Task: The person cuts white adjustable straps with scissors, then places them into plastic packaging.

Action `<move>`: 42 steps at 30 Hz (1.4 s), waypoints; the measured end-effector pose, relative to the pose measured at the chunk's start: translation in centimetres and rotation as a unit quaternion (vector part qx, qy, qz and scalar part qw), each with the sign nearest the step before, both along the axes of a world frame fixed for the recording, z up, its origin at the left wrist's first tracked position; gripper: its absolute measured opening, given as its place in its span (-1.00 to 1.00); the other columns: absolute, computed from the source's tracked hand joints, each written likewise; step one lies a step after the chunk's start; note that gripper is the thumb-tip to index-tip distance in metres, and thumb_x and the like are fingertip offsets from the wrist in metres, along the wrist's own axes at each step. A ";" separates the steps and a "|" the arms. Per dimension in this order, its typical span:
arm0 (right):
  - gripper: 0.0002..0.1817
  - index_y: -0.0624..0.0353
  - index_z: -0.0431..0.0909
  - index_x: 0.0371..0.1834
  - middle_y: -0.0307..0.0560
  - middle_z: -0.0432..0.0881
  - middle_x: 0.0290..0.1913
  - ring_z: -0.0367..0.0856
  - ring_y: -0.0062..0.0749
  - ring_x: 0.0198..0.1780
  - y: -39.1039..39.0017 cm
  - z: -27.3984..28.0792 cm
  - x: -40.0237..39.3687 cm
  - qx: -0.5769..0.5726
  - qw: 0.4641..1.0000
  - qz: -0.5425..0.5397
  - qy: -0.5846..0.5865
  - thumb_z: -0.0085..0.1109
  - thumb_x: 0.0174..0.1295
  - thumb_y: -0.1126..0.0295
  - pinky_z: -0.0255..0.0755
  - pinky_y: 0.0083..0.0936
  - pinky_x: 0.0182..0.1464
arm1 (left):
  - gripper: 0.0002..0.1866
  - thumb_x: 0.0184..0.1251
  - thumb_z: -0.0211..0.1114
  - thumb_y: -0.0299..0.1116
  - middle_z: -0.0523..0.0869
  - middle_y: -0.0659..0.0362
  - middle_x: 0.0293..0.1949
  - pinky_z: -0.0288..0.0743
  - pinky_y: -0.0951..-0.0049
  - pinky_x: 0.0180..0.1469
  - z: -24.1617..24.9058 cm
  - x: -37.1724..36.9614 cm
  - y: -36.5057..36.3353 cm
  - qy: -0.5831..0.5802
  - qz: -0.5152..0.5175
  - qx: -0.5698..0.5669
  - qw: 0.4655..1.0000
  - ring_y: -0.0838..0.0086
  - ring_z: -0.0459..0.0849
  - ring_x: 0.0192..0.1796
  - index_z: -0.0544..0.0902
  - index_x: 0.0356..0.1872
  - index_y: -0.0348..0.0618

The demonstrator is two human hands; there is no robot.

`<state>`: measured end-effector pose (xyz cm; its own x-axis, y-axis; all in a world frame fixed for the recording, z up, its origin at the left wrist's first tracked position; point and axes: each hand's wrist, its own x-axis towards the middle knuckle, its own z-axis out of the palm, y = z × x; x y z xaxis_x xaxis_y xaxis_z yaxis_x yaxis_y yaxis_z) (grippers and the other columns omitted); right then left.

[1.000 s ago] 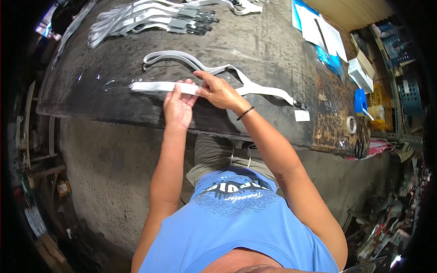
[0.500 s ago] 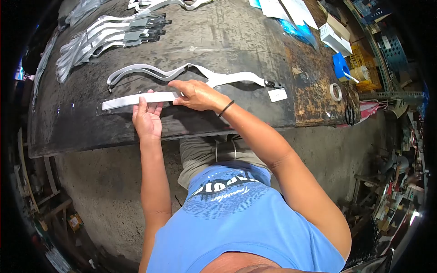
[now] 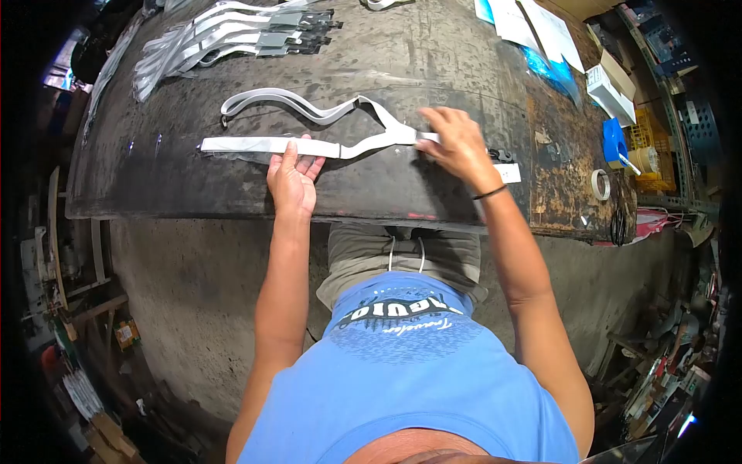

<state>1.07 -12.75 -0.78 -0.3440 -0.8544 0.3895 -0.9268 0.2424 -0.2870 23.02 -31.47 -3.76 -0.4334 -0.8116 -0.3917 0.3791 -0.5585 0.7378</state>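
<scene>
White elastic suspenders [image 3: 390,135] lie in a Y shape across the dark tabletop, with one looped strap [image 3: 286,99] curving away at the upper left. My left hand [image 3: 294,176], palm up, pinches the flat folded strap [image 3: 247,145], which seems to sit in a clear plastic sleeve. Just right of the Y joint, my right hand [image 3: 460,151] is over the single strap, thumb and fingers apart; it looks slightly blurred. Beyond that hand show a black clip [image 3: 501,155] and a white tag [image 3: 508,172], partly covered.
Several bagged white suspenders [image 3: 224,37] are stacked at the back left of the table [image 3: 154,185]. To the right are papers [image 3: 533,31], a white box [image 3: 610,94], a blue tape dispenser [image 3: 614,141], a tape roll [image 3: 600,184] and a yellow basket [image 3: 645,143].
My right hand has moved right, from the folded strap's end to beyond the Y joint. The lower strap now runs straighter into the joint. My left hand still holds the folded strap.
</scene>
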 end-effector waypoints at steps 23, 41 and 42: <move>-0.69 0.01 0.62 -0.10 -0.08 0.50 0.14 0.28 -0.01 0.34 -4.1 -2.4 5.8 0.039 0.992 0.117 -0.036 0.37 0.04 0.35 0.12 0.16 0.31 | -0.72 0.44 0.18 -0.29 0.59 0.00 0.12 0.53 0.08 0.07 0.6 -1.4 3.5 -0.016 -0.017 0.015 1.000 0.20 0.58 0.12 0.40 0.08 -0.06; -0.73 0.09 0.59 -0.20 -0.04 0.45 0.16 0.21 0.05 0.38 -4.6 -3.2 6.7 -0.047 0.992 0.111 -0.034 0.35 0.03 0.31 -0.01 0.39 0.30 | -0.71 0.43 0.19 -0.28 0.56 0.00 0.15 0.59 0.16 -0.04 -0.2 -1.7 4.1 -0.026 -0.065 0.012 0.997 0.25 0.64 0.04 0.38 0.08 -0.05; -0.73 0.09 0.59 -0.20 -0.04 0.45 0.16 0.21 0.05 0.38 -4.7 -3.0 6.9 -0.047 0.992 0.110 -0.034 0.35 0.03 0.31 -0.01 0.39 0.30 | -0.72 0.44 0.18 -0.29 0.61 0.06 0.06 0.60 0.19 -0.07 -0.3 -2.0 4.5 -0.020 -0.067 0.012 0.997 0.29 0.66 -0.03 0.39 0.06 -0.07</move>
<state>7.93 -17.49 -3.81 -0.1821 -0.8721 0.4541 -0.9322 0.0062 -0.3620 21.06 -27.00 -4.08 -0.5209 -0.7377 -0.4295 0.2701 -0.6197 0.7369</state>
